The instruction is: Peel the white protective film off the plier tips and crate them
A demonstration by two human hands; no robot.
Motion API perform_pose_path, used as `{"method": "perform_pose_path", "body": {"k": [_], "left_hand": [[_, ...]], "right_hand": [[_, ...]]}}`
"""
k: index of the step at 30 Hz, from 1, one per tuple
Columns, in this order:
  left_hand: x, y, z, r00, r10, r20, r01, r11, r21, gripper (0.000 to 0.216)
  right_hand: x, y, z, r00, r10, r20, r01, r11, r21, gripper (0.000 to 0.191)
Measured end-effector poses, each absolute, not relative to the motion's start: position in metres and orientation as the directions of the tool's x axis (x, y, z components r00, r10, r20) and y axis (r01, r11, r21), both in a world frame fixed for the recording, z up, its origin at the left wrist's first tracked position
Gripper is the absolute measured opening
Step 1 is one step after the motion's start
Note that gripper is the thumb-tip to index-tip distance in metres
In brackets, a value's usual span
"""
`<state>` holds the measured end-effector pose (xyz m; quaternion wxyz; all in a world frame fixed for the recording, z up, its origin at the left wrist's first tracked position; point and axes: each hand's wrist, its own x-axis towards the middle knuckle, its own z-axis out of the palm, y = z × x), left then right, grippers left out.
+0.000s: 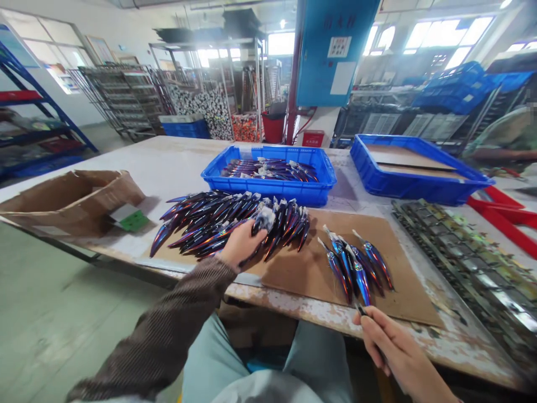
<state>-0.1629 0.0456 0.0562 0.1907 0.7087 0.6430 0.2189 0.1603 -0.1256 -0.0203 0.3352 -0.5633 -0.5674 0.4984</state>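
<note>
Head view. We see left hand (242, 244) resting on big pile of iridescent lure bodies (226, 221), fingers curled into pile, grasping one or more pieces; exact count hidden. Right hand (388, 341) near table edge, fingers pinched on thin dark tool (361, 308). Small fan of lures (356, 263) just beyond those fingertips, on cardboard sheet (403, 263). Blue crate (268, 184) with more lures past left fingers. Cardboard box (71, 198) far left of them.

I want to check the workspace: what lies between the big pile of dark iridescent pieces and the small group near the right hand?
Only bare brown cardboard sheet, seen in the head view.
</note>
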Motion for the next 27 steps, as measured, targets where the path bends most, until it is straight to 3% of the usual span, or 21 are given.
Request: {"method": "perform_pose_path", "body": {"k": [6,12,16,20,23,27], "left_hand": [[-0.132,0.161,0.072,-0.061,0.998,0.021,0.958,0.053,0.283,0.034],[-0.108,0.167,0.076,-0.041,0.995,0.089,0.989,0.027,0.147,0.043],[-0.072,0.126,0.067,0.157,0.98,0.123,0.975,-0.173,0.136,0.042],[-0.017,0.067,0.033,0.416,0.908,-0.057,0.896,-0.398,0.198,0.034],[0.012,0.04,0.009,0.505,0.852,-0.137,0.849,-0.462,0.255,0.049],[0.019,0.037,-0.006,0.493,0.858,-0.144,0.848,-0.436,0.301,0.063]], "right_hand": [[0.167,-0.133,-0.038,-0.132,0.973,-0.19,0.262,-0.15,-0.953,0.051],[0.176,-0.144,-0.042,-0.002,0.979,-0.206,0.196,-0.201,-0.96,0.051],[0.172,-0.143,-0.041,0.042,0.97,-0.238,0.148,-0.242,-0.959,0.051],[0.161,-0.14,-0.033,0.015,0.973,-0.228,0.119,-0.228,-0.966,0.05],[0.159,-0.145,-0.029,0.027,0.973,-0.228,0.093,-0.23,-0.969,0.05],[0.165,-0.154,-0.034,0.082,0.965,-0.249,0.058,-0.254,-0.966,0.049]]}}
